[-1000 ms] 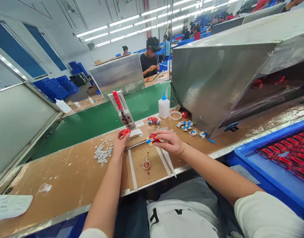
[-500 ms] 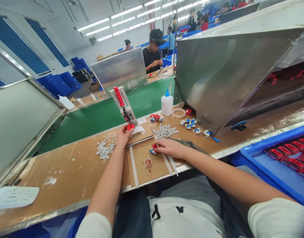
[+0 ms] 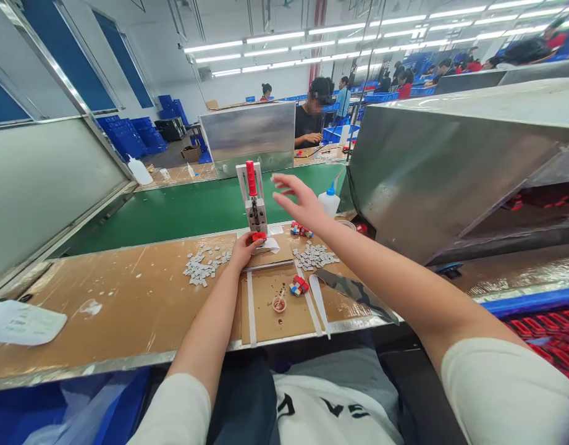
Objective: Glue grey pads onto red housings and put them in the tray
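Head view, centre: my left hand (image 3: 244, 251) pinches a red part (image 3: 259, 236), best held square at the clamp (image 3: 255, 213); right hand (image 3: 304, 201) hangs open.

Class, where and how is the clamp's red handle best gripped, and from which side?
Grasp around the upper part of the red handle, probably from the right: it stands upright above the metal linkage, and the open right hand is on that side.
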The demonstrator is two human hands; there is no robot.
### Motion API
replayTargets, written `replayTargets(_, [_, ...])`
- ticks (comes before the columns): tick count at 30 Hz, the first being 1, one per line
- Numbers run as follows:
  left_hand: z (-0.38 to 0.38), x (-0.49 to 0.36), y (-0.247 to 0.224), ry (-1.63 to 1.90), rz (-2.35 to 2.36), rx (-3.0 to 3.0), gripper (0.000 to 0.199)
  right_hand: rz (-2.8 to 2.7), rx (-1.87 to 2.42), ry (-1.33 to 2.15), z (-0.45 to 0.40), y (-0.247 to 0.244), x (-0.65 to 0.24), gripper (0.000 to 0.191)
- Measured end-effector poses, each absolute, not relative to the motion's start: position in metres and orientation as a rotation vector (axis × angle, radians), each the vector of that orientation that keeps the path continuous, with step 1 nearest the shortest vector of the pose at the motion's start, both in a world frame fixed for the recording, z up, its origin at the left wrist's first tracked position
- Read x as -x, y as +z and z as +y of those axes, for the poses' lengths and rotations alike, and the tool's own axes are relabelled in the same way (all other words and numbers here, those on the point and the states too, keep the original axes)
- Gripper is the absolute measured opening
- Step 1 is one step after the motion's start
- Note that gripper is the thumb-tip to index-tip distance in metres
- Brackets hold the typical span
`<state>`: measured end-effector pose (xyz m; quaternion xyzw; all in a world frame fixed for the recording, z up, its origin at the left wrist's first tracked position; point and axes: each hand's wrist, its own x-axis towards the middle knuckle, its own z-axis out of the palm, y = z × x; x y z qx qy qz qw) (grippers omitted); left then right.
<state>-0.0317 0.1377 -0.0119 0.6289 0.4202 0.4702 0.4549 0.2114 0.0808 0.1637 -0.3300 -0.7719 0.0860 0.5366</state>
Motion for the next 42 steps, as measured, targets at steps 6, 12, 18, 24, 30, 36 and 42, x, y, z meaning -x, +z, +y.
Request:
replayTargets(6, [0.134, 0.031, -0.013, 1.164, 1.062, -1.608, 0.059, -1.766, 0.805, 0.439, 0.157, 0.206, -0.151, 0.06])
replayTargets(12, [0.128, 0.024, -0.012, 1.189, 1.027, -1.634, 0.05, -1.923, 0.729, 0.364, 0.093, 0.179, -0.154, 0.038])
replayTargets(18, [0.126, 0.019, -0.013, 1.234, 1.006, -1.648, 0.047, -2.184, 0.645, 0.149, 0.037, 0.129, -0.171, 0.025])
replayTargets(24, [0.128, 0.018, -0.02, 1.254, 1.051, -1.664, 0.048, -2.235, 0.635, 0.139, 0.038, 0.1, -0.182, 0.024])
replayTargets(30, [0.13, 0.018, -0.023, 1.261, 1.058, -1.663, 0.05, -2.321, 0.586, -0.004, 0.038, 0.08, -0.192, 0.032])
replayTargets(36, [0.129, 0.018, -0.024, 1.241, 1.071, -1.693, 0.049, -2.316, 0.511, -0.135, 0.046, 0.052, -0.193, 0.048])
replayTargets(42, [0.126, 0.02, -0.022, 1.214, 1.081, -1.744, 0.045, -2.416, 0.574, -0.214, 0.072, 0.029, -0.2, 0.051])
